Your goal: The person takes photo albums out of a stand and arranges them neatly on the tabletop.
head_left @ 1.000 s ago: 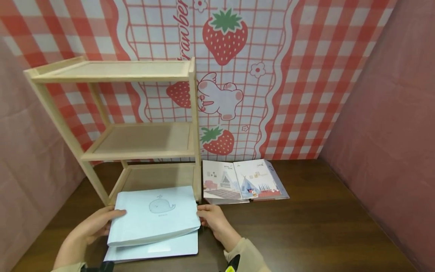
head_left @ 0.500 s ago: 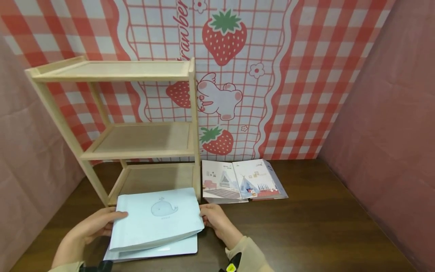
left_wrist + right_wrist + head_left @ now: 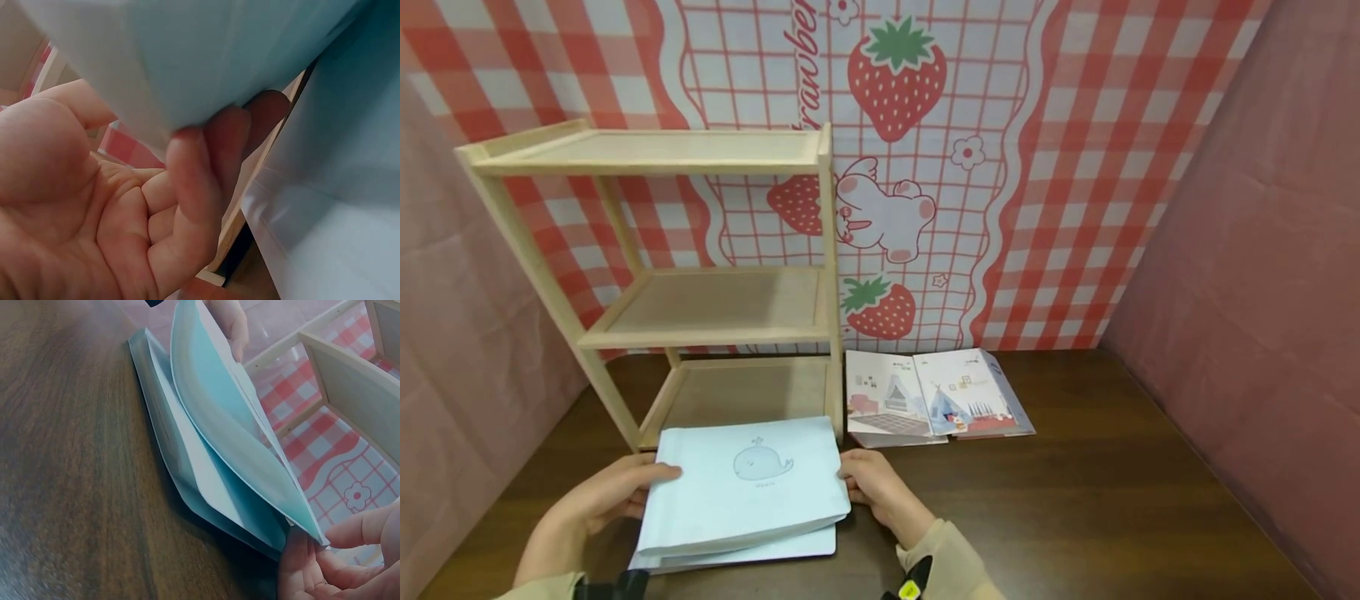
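A light blue album [image 3: 745,492] with a whale drawn on its cover is held slightly raised and tilted at the table's front left. Beneath it, partly covered, lies a second light blue album or cover [image 3: 808,546]. My left hand [image 3: 613,493] grips the upper album's left edge, thumb on top; in the left wrist view its curled fingers [image 3: 187,181] support it from below. At the opposite edge, my right hand [image 3: 880,487] pinches the album's corner. The right wrist view shows the upper album [image 3: 231,437] bowed above the lower one [image 3: 169,437].
Just behind the albums stands a three-tier wooden shelf [image 3: 707,337]. To its right an open picture book [image 3: 917,404] lies on the dark wooden table [image 3: 1075,500]. A red checked strawberry cloth [image 3: 970,208] hangs behind, with pink cloth [image 3: 1247,292] at the sides.
Over the first half second the upper album shifted slightly toward me and to the right, covering more of the lower one. Since then it has hardly moved, both hands keeping their hold.
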The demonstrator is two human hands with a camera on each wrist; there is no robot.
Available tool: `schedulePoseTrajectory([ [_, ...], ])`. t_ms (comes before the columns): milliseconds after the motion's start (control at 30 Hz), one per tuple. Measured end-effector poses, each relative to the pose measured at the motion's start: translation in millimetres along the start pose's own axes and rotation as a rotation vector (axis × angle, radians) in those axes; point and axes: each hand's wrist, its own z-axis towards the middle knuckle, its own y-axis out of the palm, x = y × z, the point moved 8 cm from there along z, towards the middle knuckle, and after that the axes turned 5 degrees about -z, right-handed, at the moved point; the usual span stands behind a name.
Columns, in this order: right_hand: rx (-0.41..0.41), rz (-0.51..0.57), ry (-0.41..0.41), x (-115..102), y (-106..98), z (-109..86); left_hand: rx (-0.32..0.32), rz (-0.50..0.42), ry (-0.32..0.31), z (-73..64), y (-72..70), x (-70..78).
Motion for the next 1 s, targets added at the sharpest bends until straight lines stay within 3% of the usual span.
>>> schedulePoseTrajectory([
  [533, -0.047, 0.058, 0.009, 5, 7, -0.9, 0.03, 0.044, -0.002, -0.3, -1.7, -1.5],
  [1000, -0.068, 0.004, 0.081, 9, 12, -5.2, 0.037, 0.041, -0.002, -1.3, -3.0, 1.1],
])
